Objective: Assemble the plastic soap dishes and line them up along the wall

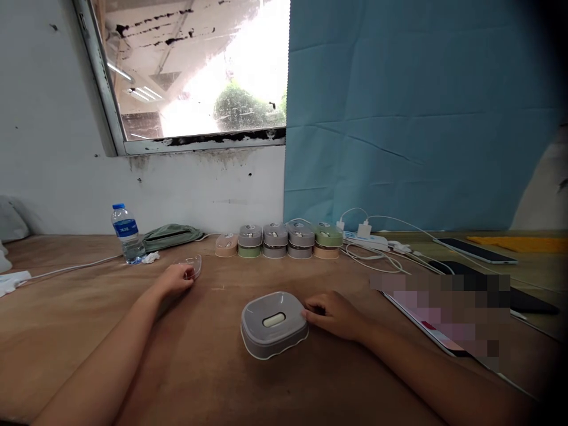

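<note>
A grey rounded plastic box (261, 310) with a pale oval inset in its top sits on the table in front of me. At its right edge is my right hand (335, 315), fingers curled and thumb pressed against the rim. My left hand (176, 280), farther back and to the left, is closed on a thin clear plastic piece (197, 266). The piece's exact kind is unclear, and my fingers hide part of it.
Along the wall stands a row of similar boxes (300, 239), mostly stacked in pairs. Left are a water bottle (126, 234) and a green pouch (173, 235). A power strip (373, 241) with cables, a phone (477, 251) and a partly blurred tablet (428, 325) lie right.
</note>
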A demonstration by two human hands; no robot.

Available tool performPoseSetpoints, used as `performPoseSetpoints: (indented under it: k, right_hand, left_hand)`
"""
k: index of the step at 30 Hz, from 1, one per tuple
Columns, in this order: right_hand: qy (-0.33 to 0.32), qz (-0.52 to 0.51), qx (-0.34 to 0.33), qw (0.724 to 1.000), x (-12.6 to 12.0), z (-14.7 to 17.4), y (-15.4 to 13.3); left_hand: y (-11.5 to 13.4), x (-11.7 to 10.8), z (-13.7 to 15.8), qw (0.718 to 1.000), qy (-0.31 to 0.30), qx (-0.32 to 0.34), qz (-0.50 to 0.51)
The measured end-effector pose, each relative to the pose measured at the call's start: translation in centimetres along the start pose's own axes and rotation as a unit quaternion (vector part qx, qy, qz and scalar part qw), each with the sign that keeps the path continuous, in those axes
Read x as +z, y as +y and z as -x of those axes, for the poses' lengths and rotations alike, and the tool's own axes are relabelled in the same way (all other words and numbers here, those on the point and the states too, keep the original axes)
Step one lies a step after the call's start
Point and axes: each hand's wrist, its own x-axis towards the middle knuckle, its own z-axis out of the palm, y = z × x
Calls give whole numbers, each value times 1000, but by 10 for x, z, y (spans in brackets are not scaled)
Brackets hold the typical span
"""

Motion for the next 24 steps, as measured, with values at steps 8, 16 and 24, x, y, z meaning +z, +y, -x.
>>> performPoseSetpoints:
  k: [8, 16, 24]
  right_hand:
    - [4, 2, -3, 1000, 3, -1, 3]
    - [4, -9, -1, 1000, 3, -1, 2]
    - [-6, -5, 6, 1000, 5, -3, 4]
  left_hand:
    - [-1, 26, -22, 989, 114, -55, -79]
    - [-6, 25, -38, 982, 123, -84, -113]
    - [-15, 26, -48, 986, 107, -90, -93]
